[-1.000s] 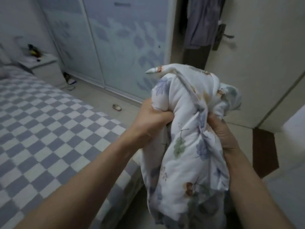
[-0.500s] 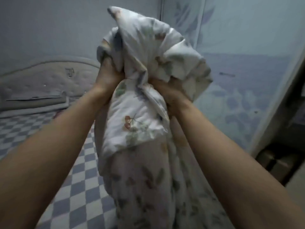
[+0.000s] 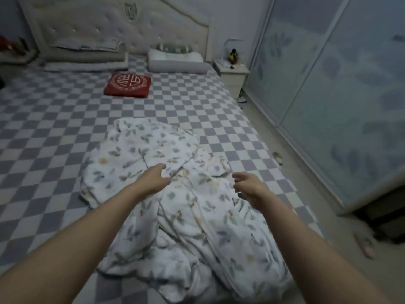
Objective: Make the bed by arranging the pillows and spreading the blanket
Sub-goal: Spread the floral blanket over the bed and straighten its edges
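Note:
A white blanket with a leaf print (image 3: 140, 159) lies crumpled on the near half of the bed, over the checked sheet (image 3: 43, 132). My left hand (image 3: 156, 177) hovers over its middle with fingers loosely curled and nothing in it. My right hand (image 3: 248, 186) is held above the blanket's right side, fingers apart and empty. At the head of the bed a white pillow (image 3: 176, 62) lies on the right, and a grey pillow (image 3: 85, 62) with folded cloth on it lies on the left. A red square cushion (image 3: 128, 84) sits below them.
A padded headboard (image 3: 114, 25) stands at the back. A bedside table (image 3: 232, 73) with small items is right of the bed. Sliding wardrobe doors (image 3: 328, 84) line the right side, with a narrow floor strip and slippers (image 3: 365, 246) between.
The bunched blanket that both hands held up has been let go and now lies spread in a heap on the bed. Both hands are open. My view has turned toward the headboard.

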`<action>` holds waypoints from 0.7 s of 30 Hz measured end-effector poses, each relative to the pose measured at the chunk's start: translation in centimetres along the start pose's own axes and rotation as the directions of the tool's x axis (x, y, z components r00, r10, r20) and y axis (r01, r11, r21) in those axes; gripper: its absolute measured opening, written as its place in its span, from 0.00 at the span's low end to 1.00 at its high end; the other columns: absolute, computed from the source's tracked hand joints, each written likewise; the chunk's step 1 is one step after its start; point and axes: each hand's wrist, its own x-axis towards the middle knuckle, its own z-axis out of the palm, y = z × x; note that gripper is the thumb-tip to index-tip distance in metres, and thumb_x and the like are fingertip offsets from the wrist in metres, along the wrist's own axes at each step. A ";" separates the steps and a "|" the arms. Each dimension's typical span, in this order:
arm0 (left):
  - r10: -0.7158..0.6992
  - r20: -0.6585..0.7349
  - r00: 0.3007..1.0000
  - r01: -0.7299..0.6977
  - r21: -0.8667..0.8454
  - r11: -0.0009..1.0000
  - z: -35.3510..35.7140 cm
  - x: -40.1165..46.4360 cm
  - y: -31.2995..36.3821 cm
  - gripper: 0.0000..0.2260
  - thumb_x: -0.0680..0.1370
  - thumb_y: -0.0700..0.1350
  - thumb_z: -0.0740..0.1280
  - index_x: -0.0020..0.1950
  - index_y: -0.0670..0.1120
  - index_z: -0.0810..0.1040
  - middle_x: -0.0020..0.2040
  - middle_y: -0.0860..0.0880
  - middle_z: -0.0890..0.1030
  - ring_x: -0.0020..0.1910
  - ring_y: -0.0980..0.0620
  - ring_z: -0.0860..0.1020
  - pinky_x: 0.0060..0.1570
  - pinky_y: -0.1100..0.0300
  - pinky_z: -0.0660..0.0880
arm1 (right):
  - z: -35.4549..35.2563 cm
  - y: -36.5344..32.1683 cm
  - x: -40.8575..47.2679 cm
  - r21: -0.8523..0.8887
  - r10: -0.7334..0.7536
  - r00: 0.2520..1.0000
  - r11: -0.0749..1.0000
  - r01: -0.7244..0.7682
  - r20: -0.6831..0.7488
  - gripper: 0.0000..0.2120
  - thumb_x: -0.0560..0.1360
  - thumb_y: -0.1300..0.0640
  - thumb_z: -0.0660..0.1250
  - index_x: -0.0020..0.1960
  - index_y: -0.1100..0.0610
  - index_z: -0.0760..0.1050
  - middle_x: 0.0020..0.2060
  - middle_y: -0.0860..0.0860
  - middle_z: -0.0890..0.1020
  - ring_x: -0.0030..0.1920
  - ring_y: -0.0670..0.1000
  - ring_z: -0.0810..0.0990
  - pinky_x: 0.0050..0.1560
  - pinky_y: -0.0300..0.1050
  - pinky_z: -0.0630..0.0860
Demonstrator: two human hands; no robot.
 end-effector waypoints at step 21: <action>-0.092 0.153 0.984 0.115 -0.149 0.982 29.7 0.1 14.4 0.18 0.79 0.39 0.59 0.69 0.41 0.68 0.65 0.41 0.72 0.59 0.45 0.72 0.55 0.56 0.69 | -25.5 24.4 0.6 0.372 0.125 0.973 0.927 -0.046 -0.193 0.17 0.74 0.71 0.64 0.62 0.63 0.74 0.48 0.54 0.78 0.49 0.51 0.76 0.40 0.36 0.71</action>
